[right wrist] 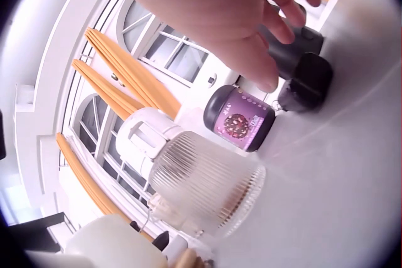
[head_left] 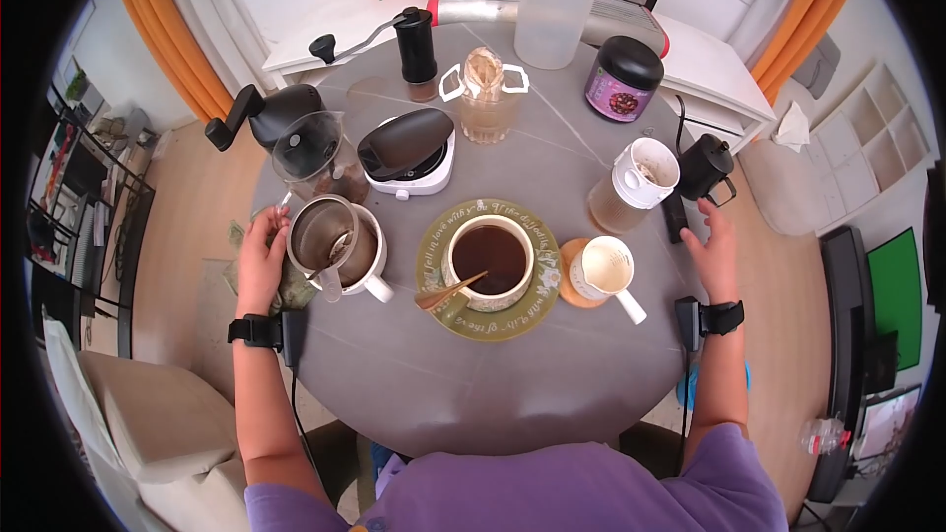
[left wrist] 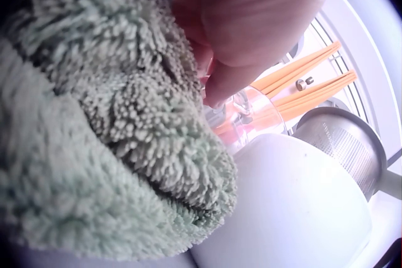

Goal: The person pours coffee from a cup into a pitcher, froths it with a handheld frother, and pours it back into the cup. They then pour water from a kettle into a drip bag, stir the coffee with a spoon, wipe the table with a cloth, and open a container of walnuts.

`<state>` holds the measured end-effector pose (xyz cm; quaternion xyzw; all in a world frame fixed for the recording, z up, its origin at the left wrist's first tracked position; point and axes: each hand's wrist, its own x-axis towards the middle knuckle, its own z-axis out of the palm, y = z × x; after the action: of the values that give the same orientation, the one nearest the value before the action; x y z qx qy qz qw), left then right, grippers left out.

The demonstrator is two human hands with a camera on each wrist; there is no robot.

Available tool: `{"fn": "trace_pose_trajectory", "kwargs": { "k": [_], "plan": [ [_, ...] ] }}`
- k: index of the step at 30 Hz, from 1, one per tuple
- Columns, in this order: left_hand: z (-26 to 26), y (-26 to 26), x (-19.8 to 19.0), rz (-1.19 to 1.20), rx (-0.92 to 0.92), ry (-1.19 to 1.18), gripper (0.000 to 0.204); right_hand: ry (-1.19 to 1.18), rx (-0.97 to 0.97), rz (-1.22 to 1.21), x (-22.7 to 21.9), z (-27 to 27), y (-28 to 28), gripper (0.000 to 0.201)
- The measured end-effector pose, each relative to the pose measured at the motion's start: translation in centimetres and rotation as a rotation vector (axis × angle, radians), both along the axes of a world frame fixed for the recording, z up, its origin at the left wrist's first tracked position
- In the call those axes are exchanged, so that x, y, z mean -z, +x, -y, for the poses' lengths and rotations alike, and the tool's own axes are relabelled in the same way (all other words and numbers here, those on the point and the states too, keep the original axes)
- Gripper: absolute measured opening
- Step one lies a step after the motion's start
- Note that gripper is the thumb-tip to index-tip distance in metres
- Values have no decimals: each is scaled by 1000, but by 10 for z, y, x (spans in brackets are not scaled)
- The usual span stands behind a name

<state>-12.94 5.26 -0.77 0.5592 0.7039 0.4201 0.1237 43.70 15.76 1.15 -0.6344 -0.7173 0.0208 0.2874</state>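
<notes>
My left hand (head_left: 260,258) is at the left table edge, its fingertips pinching the handle of a clear pitcher (head_left: 313,143). Beside that hand stands a white cup (head_left: 374,281) with a metal mesh strainer (left wrist: 342,145) in it. A green fluffy towel (left wrist: 107,136) bunches up below the hand. My right hand (head_left: 716,254) holds nothing, its fingers spread near a black gooseneck kettle (head_left: 702,166). Close to it is a ribbed glass (right wrist: 207,180) with a white dripper (head_left: 647,173) on top. Midway between my hands, a cup of dark coffee (head_left: 490,258) and a golden spoon (head_left: 439,296) sit on a green saucer (head_left: 532,310).
A small white handled jug (head_left: 606,266) stands on a wooden coaster right of the saucer. Farther back are a white scale (head_left: 434,172), a glass with a drip bag (head_left: 483,103), a hand grinder (head_left: 416,49), a purple jar (head_left: 621,84) and a tall plastic pitcher (head_left: 554,15).
</notes>
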Motion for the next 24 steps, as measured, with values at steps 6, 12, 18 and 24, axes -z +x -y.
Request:
{"fn": "trace_pose_trajectory", "kwargs": {
  "k": [6,12,18,24],
  "plan": [
    [0,-4,5,48,2,10,26,-137,-12,-4,7,1,-4,50],
    [0,-8,8,70,-5,-10,25,-116,-89,-96,10,-14,-11,46],
    [-1,-8,10,174,41,20,24,-172,-74,-94,2,-19,-22,46],
    [-1,-10,12,187,42,30,24,-191,-59,-94,1,-12,-19,46]
  ]
}}
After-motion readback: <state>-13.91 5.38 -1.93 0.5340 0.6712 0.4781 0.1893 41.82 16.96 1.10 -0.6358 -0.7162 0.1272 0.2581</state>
